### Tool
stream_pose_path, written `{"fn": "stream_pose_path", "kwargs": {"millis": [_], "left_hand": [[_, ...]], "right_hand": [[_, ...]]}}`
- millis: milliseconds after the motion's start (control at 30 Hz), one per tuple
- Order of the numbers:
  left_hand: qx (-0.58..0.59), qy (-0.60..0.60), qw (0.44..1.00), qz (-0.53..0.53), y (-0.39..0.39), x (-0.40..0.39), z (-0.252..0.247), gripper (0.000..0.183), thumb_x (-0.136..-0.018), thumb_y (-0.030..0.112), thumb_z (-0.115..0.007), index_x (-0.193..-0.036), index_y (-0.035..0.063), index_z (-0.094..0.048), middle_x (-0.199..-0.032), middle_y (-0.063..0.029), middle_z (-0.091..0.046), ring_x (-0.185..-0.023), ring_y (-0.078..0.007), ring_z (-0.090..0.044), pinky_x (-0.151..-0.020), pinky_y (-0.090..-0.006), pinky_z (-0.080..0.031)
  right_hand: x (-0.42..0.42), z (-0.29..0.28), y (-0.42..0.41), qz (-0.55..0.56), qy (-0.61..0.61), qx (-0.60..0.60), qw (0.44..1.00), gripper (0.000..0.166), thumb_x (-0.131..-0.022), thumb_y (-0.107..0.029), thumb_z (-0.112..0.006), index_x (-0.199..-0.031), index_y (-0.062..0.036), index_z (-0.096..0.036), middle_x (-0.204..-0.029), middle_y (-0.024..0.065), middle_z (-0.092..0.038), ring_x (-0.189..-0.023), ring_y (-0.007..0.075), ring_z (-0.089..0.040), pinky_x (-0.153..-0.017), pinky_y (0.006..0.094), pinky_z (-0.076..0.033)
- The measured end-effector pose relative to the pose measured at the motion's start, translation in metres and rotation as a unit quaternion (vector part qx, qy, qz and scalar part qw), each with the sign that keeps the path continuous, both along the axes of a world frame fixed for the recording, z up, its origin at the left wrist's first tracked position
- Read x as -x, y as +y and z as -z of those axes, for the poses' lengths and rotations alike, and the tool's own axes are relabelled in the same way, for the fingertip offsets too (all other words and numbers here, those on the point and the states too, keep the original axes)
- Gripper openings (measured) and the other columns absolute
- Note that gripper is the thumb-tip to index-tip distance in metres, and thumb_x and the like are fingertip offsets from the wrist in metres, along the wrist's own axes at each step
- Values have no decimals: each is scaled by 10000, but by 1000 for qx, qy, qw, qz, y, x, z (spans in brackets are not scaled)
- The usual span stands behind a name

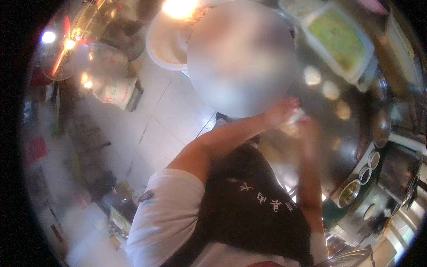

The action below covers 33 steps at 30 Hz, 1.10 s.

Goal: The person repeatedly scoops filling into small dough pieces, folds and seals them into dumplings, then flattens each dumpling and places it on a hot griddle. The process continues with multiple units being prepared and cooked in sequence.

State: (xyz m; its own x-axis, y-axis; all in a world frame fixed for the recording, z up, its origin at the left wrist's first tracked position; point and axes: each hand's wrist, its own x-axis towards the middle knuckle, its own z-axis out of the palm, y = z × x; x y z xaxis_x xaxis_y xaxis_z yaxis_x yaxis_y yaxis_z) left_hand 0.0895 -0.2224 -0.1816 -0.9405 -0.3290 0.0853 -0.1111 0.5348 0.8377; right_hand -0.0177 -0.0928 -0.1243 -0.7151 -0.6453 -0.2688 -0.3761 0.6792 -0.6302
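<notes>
My left hand (284, 111) reaches in from the left, its fingers closed on a small pale piece of what looks like dough (296, 115). Opposite it, my right hand (307, 128) pinches the same piece, though motion blurs its fingers. Under both hands is a pale yellowish patch, too blurred to name. To their right, several pale rounds (331, 90), seemingly dough, lie spaced out on a dark metal worktop (347, 133). Beyond them stands a white plastic tub holding a chopped green mixture (337, 43). A large blurred disc covers the area above my left hand.
Small bowls (349, 193) line the worktop's near right end, beside a dark rectangular pan (398, 173). A large white basin (165, 43) stands at the upper left. On the tiled floor (160, 116) side are printed sacks (115, 91) and a lit red-bladed fan (66, 46).
</notes>
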Motion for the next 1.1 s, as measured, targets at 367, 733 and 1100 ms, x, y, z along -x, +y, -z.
{"fn": "stream_pose_path", "kwargs": {"millis": [367, 733, 1100], "left_hand": [[-876, 106, 438, 170, -103, -112, -80, 919, -836, 728, -302, -1371, -18, -339, -1365, -189, -430, -1270, -306, -410, -1083, -457, -269], [-797, 376, 447, -151, -294, -238, -138, 563, -894, 336, -524, -1351, 39, -382, -1354, -136, -452, -1255, -315, -417, -1078, -478, -278], [-828, 416, 365, -84, -299, -234, -127, 540, -923, 286, -489, -1385, 54, -334, -1379, -128, -424, -1275, -303, -403, -1069, -465, -302]], "right_hand": [[-57, -125, -113, -116, -377, 196, 898, 318, -669, -3, -754, -919, -32, -560, -1015, 80, -592, -922, 176, -562, -828, 304, -466], [-129, -72, -429, -566, 297, -74, 765, 248, -919, -191, -520, -1078, -24, -612, -985, 93, -617, -956, 173, -590, -821, 297, -468], [-105, -40, -427, -530, 177, 24, 829, 281, -927, -192, -504, -1129, -10, -577, -1000, 93, -616, -977, 179, -582, -839, 319, -466]]}}
